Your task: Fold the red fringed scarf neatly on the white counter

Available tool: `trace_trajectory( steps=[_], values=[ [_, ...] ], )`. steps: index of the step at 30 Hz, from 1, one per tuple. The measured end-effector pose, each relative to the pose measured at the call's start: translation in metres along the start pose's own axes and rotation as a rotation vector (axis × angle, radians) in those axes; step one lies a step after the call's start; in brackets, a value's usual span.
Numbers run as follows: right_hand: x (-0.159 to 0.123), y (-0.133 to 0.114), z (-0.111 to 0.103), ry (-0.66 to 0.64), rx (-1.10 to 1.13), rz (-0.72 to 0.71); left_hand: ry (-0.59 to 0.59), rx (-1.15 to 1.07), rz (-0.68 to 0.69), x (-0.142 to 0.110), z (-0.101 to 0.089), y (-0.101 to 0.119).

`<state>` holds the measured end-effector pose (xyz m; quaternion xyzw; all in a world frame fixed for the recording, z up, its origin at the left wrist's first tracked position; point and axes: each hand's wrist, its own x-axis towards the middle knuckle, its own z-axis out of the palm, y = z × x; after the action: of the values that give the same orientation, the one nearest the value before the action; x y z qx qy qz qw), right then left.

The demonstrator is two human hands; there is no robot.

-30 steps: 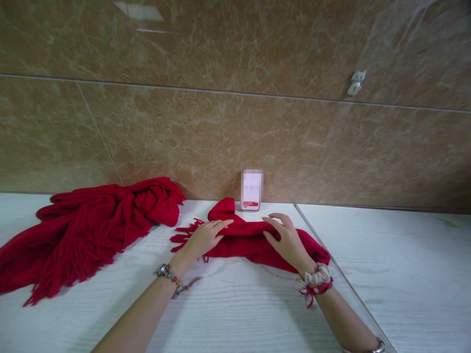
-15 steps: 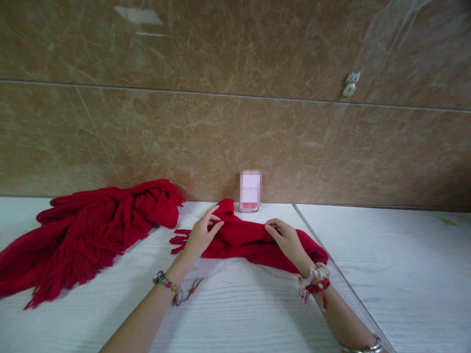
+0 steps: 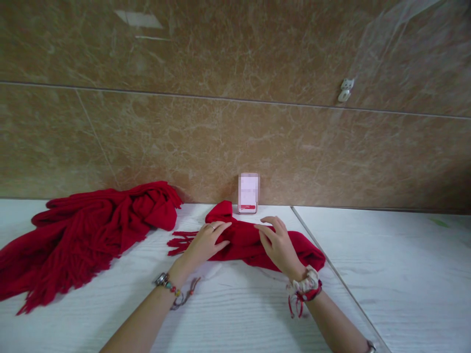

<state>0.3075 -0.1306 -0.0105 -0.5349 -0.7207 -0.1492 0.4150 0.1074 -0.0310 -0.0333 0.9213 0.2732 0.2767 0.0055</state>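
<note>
A red fringed scarf (image 3: 246, 240), folded into a long narrow bundle, lies on the white surface in front of me. Its tassels poke out at the left end, and a folded corner sticks up at the back. My left hand (image 3: 208, 240) rests over the left part of it, fingers stretched out and thumb apart. Over the middle right is my right hand (image 3: 277, 242), its fingers slightly bent and spread, thumb apart. Neither hand grips the cloth. Whether the fingertips press on the fabric, I cannot tell.
A second red fringed cloth (image 3: 110, 225) lies heaped at the left. Behind the scarf a phone (image 3: 248, 193) leans against the brown marbled wall (image 3: 176, 137). A small white cat-shaped hook (image 3: 346, 90) is fixed on the wall. A seam (image 3: 338, 279) crosses the white surface (image 3: 405, 274) at the right.
My left hand has moved right and slightly nearer, onto the scarf. My right hand has shifted left, its fingers spreading from a pinch on the cloth.
</note>
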Motion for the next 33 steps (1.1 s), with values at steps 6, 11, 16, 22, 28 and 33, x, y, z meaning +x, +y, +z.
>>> trace_trajectory(
  steps=[6,11,16,22,28,33],
  values=[
    [-0.002,-0.016,0.014,-0.178,-0.152,-0.126,-0.004,0.038,0.013,0.001,0.006,-0.003],
    [-0.005,-0.015,0.027,-0.296,-0.173,-0.042,0.076,0.064,0.04,0.001,0.005,-0.002],
    [-0.002,-0.007,0.027,-0.215,-0.056,0.085,0.183,0.081,0.07,0.002,0.001,-0.001],
    [0.001,0.001,0.022,-0.045,0.108,0.169,0.287,0.041,-0.011,0.004,-0.001,0.011],
    [0.0,-0.002,0.018,-0.148,0.02,0.001,0.245,0.088,-0.051,0.006,0.004,0.026],
    [-0.001,-0.01,0.021,-0.23,-0.132,-0.134,0.26,0.167,-0.087,0.006,0.006,0.02]
  ],
)
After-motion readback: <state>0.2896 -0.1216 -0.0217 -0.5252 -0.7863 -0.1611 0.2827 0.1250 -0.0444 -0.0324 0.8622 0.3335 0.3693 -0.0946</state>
